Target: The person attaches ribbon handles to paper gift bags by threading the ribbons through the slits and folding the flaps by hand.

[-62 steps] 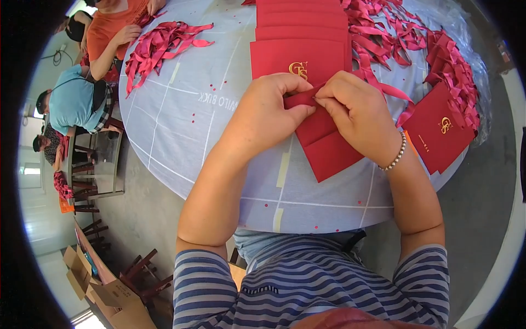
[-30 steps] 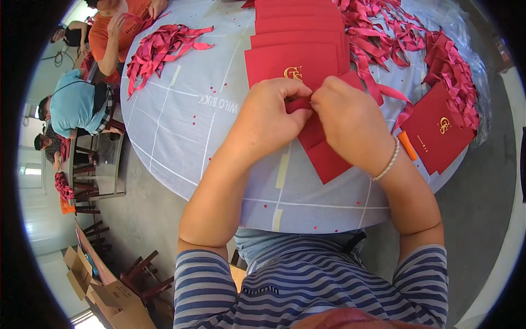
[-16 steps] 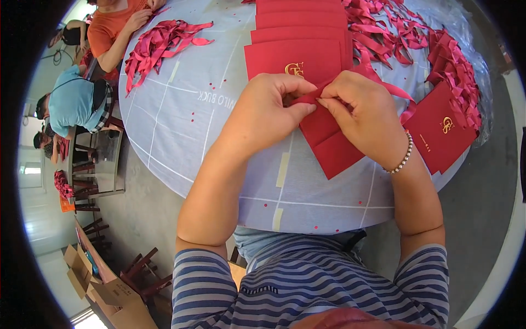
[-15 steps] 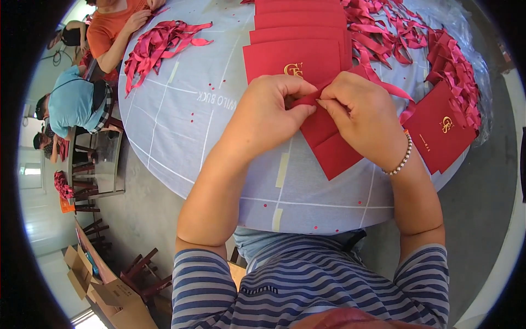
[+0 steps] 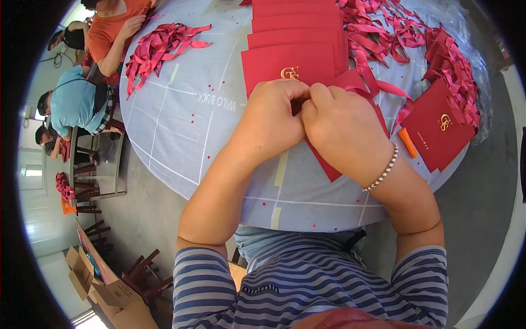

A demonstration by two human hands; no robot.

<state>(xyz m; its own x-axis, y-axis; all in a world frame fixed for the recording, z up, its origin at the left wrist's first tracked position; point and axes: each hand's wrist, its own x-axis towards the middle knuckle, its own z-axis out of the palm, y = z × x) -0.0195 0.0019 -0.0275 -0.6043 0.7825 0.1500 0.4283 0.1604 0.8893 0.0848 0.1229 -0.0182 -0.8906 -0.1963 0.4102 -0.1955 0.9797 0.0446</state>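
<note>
Over the near part of the table, my left hand (image 5: 274,118) and my right hand (image 5: 345,129) meet with fingers curled and pinched together. Between and beneath them is a red paper envelope (image 5: 329,166), tilted, most of it covered by the hands. A red satin ribbon (image 5: 393,90) runs out from its upper part to the right. The fingertips are hidden, so what exactly each one pinches does not show. Just beyond the hands a fanned stack of red envelopes (image 5: 293,55) with gold print lies flat.
Loose red ribbons (image 5: 383,35) lie at the far right, another ribbon pile (image 5: 159,49) at far left. Ribboned envelopes (image 5: 442,129) and an orange tool (image 5: 407,142) are on the right. Across the round table (image 5: 164,148) a person in orange (image 5: 112,33) works.
My right hand has shifted left and turned over, closing against my left hand. The envelope is more covered now, and the orange tool has come into fuller view.
</note>
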